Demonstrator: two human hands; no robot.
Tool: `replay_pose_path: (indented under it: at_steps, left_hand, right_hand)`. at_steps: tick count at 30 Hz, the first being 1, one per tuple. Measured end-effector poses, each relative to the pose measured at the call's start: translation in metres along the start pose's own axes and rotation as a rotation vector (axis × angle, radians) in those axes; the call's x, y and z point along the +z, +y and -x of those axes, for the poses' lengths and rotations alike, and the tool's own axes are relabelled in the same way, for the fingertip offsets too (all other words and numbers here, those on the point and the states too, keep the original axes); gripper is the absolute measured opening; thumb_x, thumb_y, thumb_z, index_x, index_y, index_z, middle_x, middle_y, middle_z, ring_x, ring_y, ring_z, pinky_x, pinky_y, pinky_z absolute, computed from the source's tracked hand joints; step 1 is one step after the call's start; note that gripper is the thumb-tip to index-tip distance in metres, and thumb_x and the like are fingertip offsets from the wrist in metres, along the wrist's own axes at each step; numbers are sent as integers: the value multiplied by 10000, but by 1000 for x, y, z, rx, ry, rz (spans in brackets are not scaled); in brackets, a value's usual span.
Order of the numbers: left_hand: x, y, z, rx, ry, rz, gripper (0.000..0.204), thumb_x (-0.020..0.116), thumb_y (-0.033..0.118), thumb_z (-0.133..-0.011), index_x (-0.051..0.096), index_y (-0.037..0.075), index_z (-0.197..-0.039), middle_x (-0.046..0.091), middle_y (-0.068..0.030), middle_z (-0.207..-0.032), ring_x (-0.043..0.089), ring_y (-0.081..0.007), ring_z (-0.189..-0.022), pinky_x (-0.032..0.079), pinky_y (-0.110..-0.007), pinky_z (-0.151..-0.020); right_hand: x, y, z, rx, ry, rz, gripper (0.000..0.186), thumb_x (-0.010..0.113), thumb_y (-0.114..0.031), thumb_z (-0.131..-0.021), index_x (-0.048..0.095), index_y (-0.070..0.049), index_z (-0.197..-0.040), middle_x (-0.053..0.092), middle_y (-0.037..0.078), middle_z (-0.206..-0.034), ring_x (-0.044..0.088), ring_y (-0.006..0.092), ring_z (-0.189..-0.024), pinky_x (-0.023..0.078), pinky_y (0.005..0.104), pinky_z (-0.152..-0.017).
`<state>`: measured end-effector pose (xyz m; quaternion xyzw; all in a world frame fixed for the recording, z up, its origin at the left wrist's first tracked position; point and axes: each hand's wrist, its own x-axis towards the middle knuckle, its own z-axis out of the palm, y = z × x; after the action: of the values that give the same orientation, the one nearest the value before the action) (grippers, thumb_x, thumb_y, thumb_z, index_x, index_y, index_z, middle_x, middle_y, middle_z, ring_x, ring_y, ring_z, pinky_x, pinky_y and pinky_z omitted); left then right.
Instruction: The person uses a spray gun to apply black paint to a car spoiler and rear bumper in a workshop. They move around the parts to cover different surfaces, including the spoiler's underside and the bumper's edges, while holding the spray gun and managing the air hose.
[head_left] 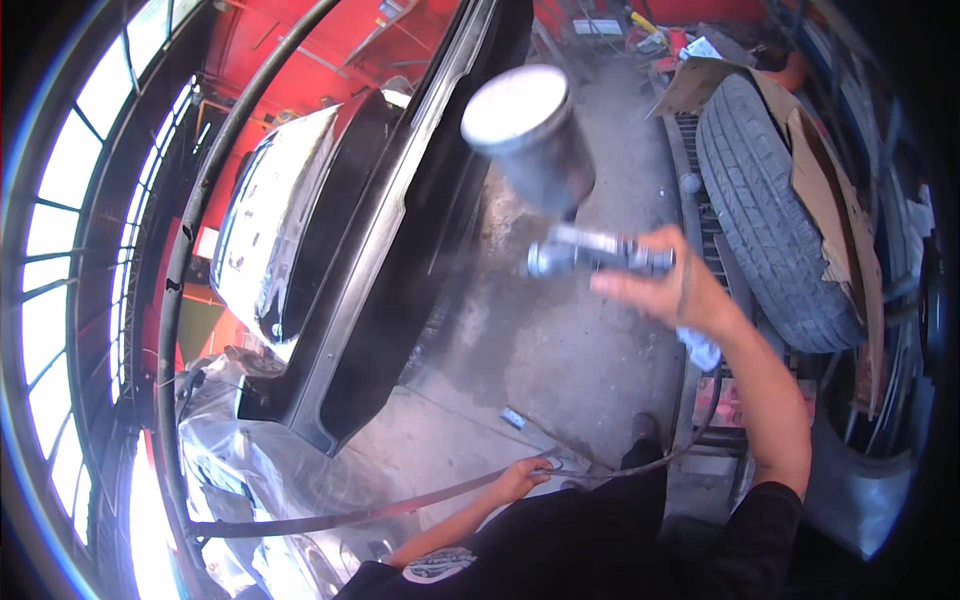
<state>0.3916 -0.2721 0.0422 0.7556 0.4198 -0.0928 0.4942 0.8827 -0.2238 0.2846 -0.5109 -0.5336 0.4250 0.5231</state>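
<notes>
My right hand (665, 280) is wrapped round a spray gun (590, 250), its nozzle end facing left. A grey paint cup (540, 160) with a white lid stands on top of the gun, tilted and slightly blurred. Left of it, apart from the gun, is a long glossy black car body panel (400, 225), set at a slant, with a faint haze near its surface. Low in front of my body, my left hand (520, 480) is closed on a dark air hose (610, 472), which curves up to the right toward the gun's handle.
A dark tubular frame (172, 300) curves along the left, with a bar crossing low. Behind the panel is a white and dark car part (275, 220). Clear plastic sheeting (230, 450) covers something at lower left. A tire (765, 210) with cardboard (835, 200) stands at right.
</notes>
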Motion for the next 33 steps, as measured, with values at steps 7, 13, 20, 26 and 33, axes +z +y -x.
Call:
replay_pose_path:
  at_steps: [7,13,20,26,33]
  left_hand:
    - [3,-9,18,-73,96,-27,297,686,186,-1000,687,9,-1239,732,-200,-1129,699,-332,-1092,531,-410,-951]
    - [-8,-38,52,-163,140,-48,250,675,183,-1008,690,17,-1193,714,-164,-987,675,-265,-944,523,-394,-876]
    - [-8,-56,66,-141,103,-91,248,690,131,-970,682,-7,-1176,716,-181,-1003,694,-305,-971,527,-406,-883]
    - [3,-37,48,-50,51,-120,257,681,139,-962,674,-19,-1165,718,-202,-1038,702,-357,-1012,528,-424,-899]
    - [5,-58,43,-111,109,-94,243,682,150,-947,678,21,-1152,720,-196,-1021,696,-373,-998,528,-448,-885]
  right_hand:
    - [-22,20,-77,-189,606,-4,334,768,-319,-959,774,-13,-1091,620,-27,-687,509,95,-573,430,309,-563]
    - [12,63,-80,-240,716,-184,292,769,-294,-960,767,-8,-1018,617,-25,-687,496,75,-619,422,292,-582]
    - [37,76,4,-271,147,-287,334,804,-256,-924,773,-11,-1149,689,4,-762,596,76,-707,477,275,-651]
    - [26,71,-7,-115,215,-247,442,831,-351,-901,768,-22,-1190,753,53,-853,654,107,-758,525,273,-741]
    - [23,37,-26,-171,692,11,341,776,-347,-962,771,-22,-1063,602,-24,-645,531,82,-568,417,305,-535]
